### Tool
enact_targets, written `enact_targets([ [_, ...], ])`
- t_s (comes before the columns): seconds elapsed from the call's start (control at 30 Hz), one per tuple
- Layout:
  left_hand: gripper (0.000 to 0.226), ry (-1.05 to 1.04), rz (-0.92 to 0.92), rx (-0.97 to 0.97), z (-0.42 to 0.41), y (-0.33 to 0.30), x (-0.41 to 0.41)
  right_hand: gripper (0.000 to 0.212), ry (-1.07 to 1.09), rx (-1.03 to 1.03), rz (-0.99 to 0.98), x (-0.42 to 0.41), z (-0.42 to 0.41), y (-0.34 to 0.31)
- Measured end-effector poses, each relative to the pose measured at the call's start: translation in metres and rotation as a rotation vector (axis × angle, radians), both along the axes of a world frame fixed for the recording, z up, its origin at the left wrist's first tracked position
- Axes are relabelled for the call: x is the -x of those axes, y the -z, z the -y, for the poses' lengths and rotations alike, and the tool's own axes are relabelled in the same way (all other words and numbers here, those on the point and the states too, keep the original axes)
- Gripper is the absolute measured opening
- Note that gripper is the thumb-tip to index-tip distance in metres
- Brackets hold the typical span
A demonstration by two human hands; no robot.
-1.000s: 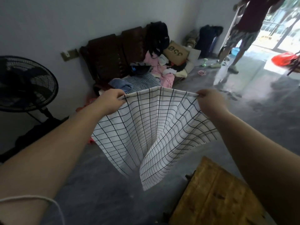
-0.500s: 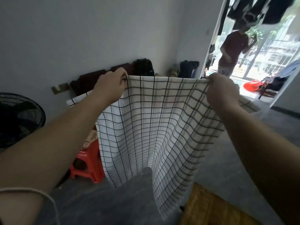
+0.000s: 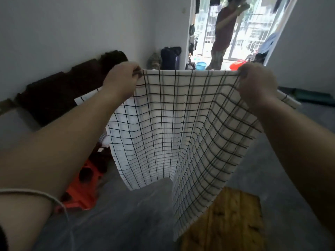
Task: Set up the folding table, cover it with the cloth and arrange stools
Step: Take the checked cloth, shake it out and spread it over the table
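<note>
The white cotton cloth with a black grid pattern (image 3: pixel 177 127) is held up by its top edge, pinched at the left by the left hand (image 3: pixel 121 80) and at the right by the right hand (image 3: pixel 257 84), fingers curled over the hem. The held edge runs left to right, and the cloth hangs down. The yellowish wooden table top (image 3: pixel 233 220) lies below, near and right, closer to the right hand. An orange plastic stool (image 3: pixel 81 191) is seen near left. No writing can be read.

Both arms stretched forward, hands raised and apart.

The left hand (image 3: pixel 121 79) and the right hand (image 3: pixel 257 83) are each closed in a fist, fingers curled and pinching the top edge of the cloth (image 3: pixel 174 127), backs of the hands toward the camera.
</note>
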State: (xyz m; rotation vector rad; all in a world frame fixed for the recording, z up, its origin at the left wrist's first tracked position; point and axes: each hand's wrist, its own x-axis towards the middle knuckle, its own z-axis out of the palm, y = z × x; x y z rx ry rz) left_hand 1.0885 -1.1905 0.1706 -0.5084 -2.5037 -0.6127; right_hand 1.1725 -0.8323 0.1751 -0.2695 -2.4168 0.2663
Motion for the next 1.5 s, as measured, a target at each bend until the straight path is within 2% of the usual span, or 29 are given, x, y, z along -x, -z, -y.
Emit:
enact_targets([
  [0.13, 0.015, 0.092, 0.07, 0.023, -0.073, 0.026, 0.024, 0.027, 0.093, 0.084, 0.089, 0.002, -0.064, 0.026],
  [0.23, 0.017, 0.135, 0.102, 0.027, -0.128, 0.042, 0.044, 0.032, 0.145, 0.159, 0.123, 0.007, -0.114, 0.042],
  [0.53, 0.022, 0.203, 0.093, 0.001, -0.288, 0.069, 0.112, 0.025, 0.247, 0.282, 0.094, 0.039, -0.26, 0.075],
  [0.77, 0.021, 0.241, 0.053, -0.077, -0.372, 0.065, 0.148, 0.033, 0.285, 0.313, 0.027, 0.07, -0.346, 0.074],
  [1.1, 0.024, 0.3, -0.061, -0.097, -0.413, 0.046, 0.178, 0.034, 0.301, 0.108, -0.049, 0.079, -0.388, 0.048],
  [1.33, 0.022, 0.312, -0.021, -0.071, -0.406, 0.064, 0.177, 0.032, 0.335, 0.038, 0.04, 0.067, -0.387, 0.065],
  [1.5, 0.021, 0.39, 0.029, 0.101, -0.39, 0.089, 0.168, 0.036, 0.322, 0.074, 0.113, 0.038, -0.381, 0.103],
])
